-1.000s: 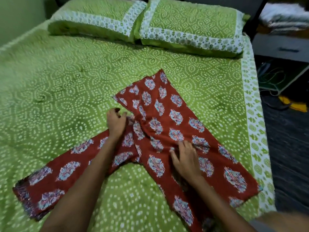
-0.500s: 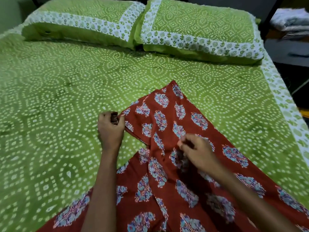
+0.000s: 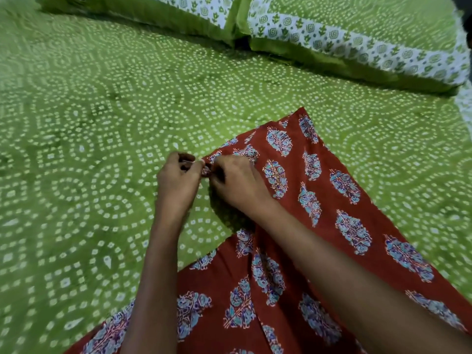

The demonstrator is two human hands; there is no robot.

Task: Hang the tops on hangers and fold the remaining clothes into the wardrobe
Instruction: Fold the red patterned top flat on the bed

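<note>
One red printed garment lies on the green bedsheet, below two pillows cut off at the top edge, and its lower part runs out of view. At the garment's left corner, the left hand and right hand meet. Both sets of fingers curl and pinch that edge, though the cloth between them is hard to make out.

Red printed garment spread on green dotted bedsheet, blue-white floral motifs, part lies under forearms. Both hands meet at its upper-left corner: left hand and right hand fingers curled, pinching cloth edge betw. them. Two green pillows w/ white patterned borders along top of bed.
</note>
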